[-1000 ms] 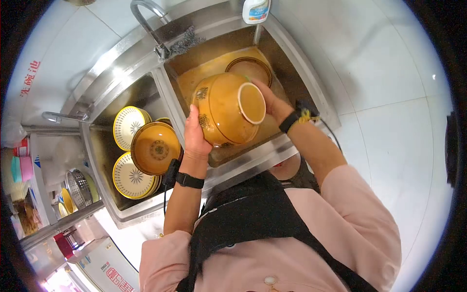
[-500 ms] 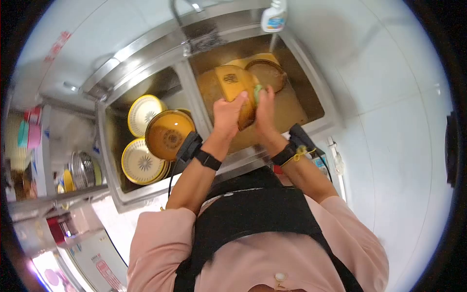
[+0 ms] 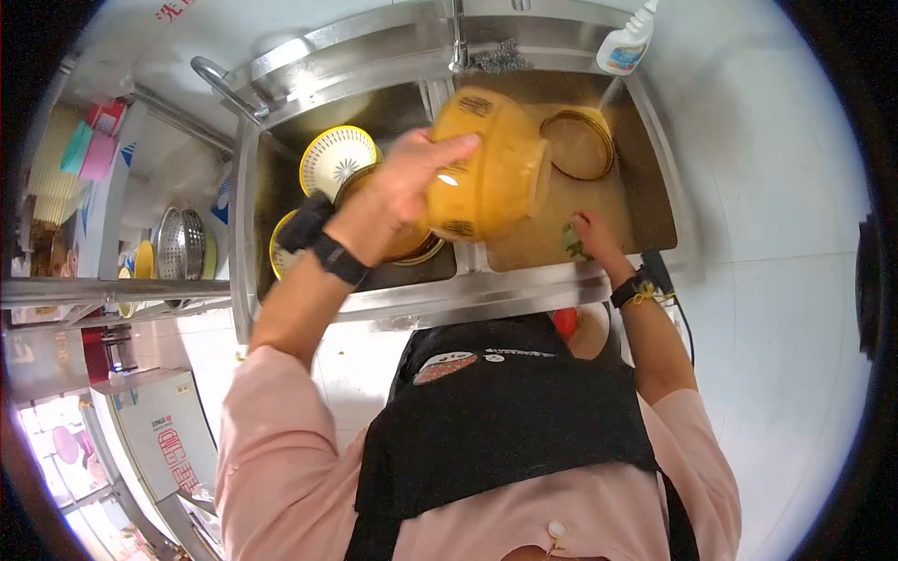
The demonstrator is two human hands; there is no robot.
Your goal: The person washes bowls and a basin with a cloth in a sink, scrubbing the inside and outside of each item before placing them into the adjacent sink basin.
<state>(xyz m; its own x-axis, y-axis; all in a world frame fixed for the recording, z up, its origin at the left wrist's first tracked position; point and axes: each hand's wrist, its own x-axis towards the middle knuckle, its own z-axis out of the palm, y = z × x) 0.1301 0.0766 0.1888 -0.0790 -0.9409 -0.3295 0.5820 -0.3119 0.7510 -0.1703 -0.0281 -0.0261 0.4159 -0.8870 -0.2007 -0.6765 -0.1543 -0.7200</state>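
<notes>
My left hand (image 3: 404,182) grips a large yellow bowl (image 3: 496,173) by its edge, thumb on the outside. The bowl is tilted on its side above the divider between the two sink basins. Over the murky water of the right basin (image 3: 650,201), my right hand (image 3: 601,238) has its fingers closed on a green scrub pad (image 3: 572,243). A brown-rimmed bowl (image 3: 610,150) lies in that water. In the left basin, a white patterned bowl (image 3: 327,154) with a yellow rim rests near other bowls, partly hidden by my left arm.
A faucet (image 3: 458,42) rises behind the divider, with a steel wool scrubber (image 3: 500,58) beside it. A white spray bottle (image 3: 627,42) stands at the back right corner. To the left, a shelf holds metal colanders (image 3: 178,245) and colored cups (image 3: 96,156).
The yellow bowl has moved left and up, out of the right basin, in my left hand. My right hand has come away from it, lower and to the right, with the green pad.
</notes>
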